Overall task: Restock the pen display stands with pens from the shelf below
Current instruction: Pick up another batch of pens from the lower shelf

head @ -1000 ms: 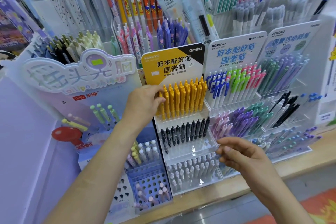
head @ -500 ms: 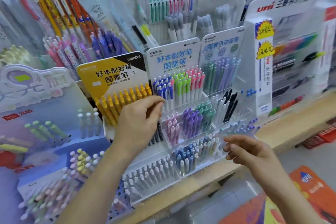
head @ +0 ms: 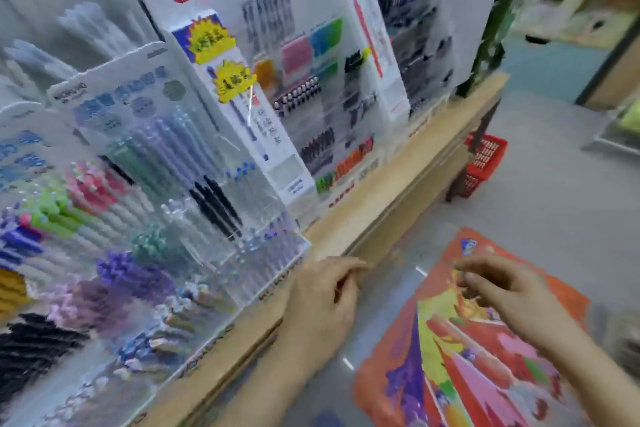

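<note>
While the left hand (head: 322, 291) and right hand (head: 498, 288) hang empty with loosely curled fingers just off the tabletop (head: 398, 180) edge, the pen stands (head: 214, 218) sit upon it, so fetching spare pens, hidden beneath, wants a low, unhurried reach.

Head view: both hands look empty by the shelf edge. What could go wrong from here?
1. The left hand hangs close to the front corner of the clear stand, which sits near the wooden shelf edge; a bump could probably shift it or spill pens.
2. A red basket stands on the floor against the shelf; stepping that way risks a trip.
3. The picture is motion-blurred, so a reach now may miss.
</note>
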Action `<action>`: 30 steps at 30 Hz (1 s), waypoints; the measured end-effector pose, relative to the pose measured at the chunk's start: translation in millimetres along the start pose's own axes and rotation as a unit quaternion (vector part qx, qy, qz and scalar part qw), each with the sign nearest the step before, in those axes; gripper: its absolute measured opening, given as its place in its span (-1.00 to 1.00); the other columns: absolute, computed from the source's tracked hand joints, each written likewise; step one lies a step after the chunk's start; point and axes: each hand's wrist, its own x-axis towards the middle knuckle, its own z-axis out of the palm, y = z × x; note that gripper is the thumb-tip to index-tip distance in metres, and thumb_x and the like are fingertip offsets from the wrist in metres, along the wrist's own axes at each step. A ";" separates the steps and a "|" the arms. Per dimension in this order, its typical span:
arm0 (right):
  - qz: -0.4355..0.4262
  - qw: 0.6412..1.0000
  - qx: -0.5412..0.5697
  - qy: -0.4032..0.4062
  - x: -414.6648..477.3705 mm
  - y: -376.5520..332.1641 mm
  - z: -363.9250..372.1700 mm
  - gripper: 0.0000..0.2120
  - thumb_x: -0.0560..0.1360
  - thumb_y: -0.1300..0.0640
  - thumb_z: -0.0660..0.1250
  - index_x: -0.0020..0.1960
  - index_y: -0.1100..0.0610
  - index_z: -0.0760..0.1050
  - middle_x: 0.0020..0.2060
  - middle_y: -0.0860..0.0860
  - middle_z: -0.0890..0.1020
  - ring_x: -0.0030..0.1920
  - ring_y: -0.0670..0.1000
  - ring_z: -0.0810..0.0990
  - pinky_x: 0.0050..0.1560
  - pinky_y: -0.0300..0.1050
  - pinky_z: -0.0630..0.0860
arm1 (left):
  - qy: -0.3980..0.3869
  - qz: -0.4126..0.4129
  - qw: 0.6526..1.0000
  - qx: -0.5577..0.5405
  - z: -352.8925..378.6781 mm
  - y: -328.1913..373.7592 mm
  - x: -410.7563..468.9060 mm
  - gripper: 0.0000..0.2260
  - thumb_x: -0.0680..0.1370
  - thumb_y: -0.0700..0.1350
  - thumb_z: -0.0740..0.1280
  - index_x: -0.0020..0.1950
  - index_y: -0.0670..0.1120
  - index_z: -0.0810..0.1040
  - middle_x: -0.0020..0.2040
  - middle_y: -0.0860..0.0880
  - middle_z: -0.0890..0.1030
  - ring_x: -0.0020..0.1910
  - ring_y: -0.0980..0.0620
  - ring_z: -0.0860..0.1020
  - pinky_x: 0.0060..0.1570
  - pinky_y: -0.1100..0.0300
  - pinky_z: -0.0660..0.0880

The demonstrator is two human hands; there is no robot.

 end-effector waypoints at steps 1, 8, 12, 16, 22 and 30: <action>0.015 1.000 -0.005 0.007 7.0 14.3 -14.8 -0.75 0.54 0.35 0.31 -0.07 0.03 0.61 -0.28 0.07 0.70 -0.31 -0.08 0.63 -0.23 -0.14 0.52 | -0.022 -0.003 1.000 0.005 24.3 -0.6 6.9 -0.78 0.48 -0.15 0.23 -0.03 0.00 0.66 -0.10 0.27 0.60 -0.10 0.36 0.50 -0.06 0.51 0.37; 0.084 0.996 -0.006 0.036 76.4 98.5 -49.3 -0.68 0.52 0.40 0.33 -0.01 -0.04 0.56 -0.14 0.18 0.67 -0.27 -0.12 0.58 -0.23 -0.26 0.51 | -0.166 -0.105 0.980 0.027 167.2 -67.8 40.9 -0.75 0.46 -0.14 0.21 -0.03 -0.02 0.67 -0.07 0.05 0.66 -0.05 0.16 0.57 -0.02 0.40 0.39; 0.068 0.997 -0.030 0.025 145.4 158.6 -38.1 -0.59 0.48 0.38 0.35 0.07 -0.13 0.50 -0.01 -0.02 0.64 -0.08 -0.12 0.62 -0.03 -0.24 0.55 | -0.214 -0.151 0.962 0.075 247.3 -141.0 67.9 -0.78 0.57 -0.18 0.23 0.13 -0.07 0.62 0.09 -0.01 0.60 0.11 0.06 0.54 0.07 0.35 0.32; 0.037 0.998 -0.051 -0.026 232.6 226.0 -11.5 -0.54 0.48 0.31 0.39 0.25 -0.09 0.41 0.10 -0.03 0.57 0.11 -0.02 0.57 0.11 -0.08 0.52 | -0.203 -0.194 0.950 0.133 319.8 -225.3 91.2 -0.68 0.57 -0.03 0.19 0.26 -0.09 0.54 0.17 -0.08 0.55 0.18 -0.07 0.50 0.19 0.16 0.36; -0.092 0.979 -0.129 -0.130 376.7 322.8 62.0 -0.34 0.48 0.19 0.42 0.50 0.02 0.22 0.29 -0.03 0.43 0.22 -0.04 0.48 0.13 -0.29 0.35 | -0.031 -0.187 0.944 0.270 396.9 -364.1 131.6 -0.66 0.53 -0.01 0.32 0.25 -0.12 0.55 0.14 -0.17 0.52 0.11 -0.22 0.49 0.13 0.06 0.33; -0.266 0.919 -0.251 -0.151 510.5 378.2 155.9 -0.15 0.39 -0.06 0.38 0.55 -0.08 0.01 0.48 0.16 0.22 0.32 0.18 0.45 0.19 -0.10 0.42 | 0.052 -0.258 0.903 0.341 425.1 -463.8 179.7 -0.63 0.60 0.09 0.17 0.42 0.20 0.34 0.18 -0.12 0.43 0.15 -0.13 0.48 0.09 0.11 0.39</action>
